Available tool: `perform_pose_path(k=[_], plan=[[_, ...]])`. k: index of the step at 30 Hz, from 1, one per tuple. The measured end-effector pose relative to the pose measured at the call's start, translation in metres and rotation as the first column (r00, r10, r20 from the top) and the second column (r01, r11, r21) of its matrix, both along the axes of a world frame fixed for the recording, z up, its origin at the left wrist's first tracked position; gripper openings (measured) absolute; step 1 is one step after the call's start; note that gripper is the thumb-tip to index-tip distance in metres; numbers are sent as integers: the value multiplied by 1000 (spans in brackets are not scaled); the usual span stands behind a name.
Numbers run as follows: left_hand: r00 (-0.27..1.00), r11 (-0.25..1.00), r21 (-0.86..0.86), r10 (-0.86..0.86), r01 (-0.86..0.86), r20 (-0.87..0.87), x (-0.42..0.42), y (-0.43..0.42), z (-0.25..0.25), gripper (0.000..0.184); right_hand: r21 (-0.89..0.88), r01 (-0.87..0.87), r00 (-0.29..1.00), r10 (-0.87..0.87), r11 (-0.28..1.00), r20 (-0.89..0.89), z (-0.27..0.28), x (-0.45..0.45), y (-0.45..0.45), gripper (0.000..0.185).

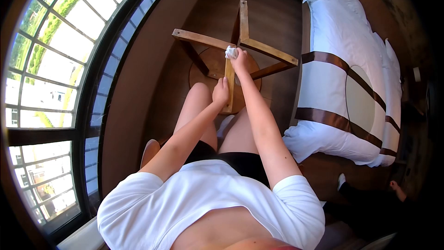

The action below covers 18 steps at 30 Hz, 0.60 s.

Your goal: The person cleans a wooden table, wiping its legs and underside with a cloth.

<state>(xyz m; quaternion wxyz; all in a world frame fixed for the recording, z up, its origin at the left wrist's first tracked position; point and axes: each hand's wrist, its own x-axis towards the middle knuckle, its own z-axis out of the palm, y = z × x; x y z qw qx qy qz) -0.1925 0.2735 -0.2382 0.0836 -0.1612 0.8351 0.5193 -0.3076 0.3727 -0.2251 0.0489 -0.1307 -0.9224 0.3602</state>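
Note:
A wooden table (270, 51) with angled frame legs lies upside down before me, its round top (196, 75) on the floor. My right hand (239, 60) is closed on a crumpled white cloth or tissue (231, 53), pressed against the corner where the leg bars meet. Nearer to me, my left hand (221, 91) is closed at the side of the bar (230, 93) that points toward my knees. Its fingers are partly hidden, but it appears to grip that bar.
A bed (323, 83) with white bedding and brown bands stands on the right. Along the left runs a large barred window (55, 60) above a brown wall. Another person's foot (342, 180) and dark-clothed legs show at lower right.

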Motion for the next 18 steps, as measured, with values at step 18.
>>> perform_pose_path(k=[18], plan=[[995,999,25,-33,36,-94,5,-2,6,49,-3,-16,999,16,1000,-41,13,49,-2,33]])
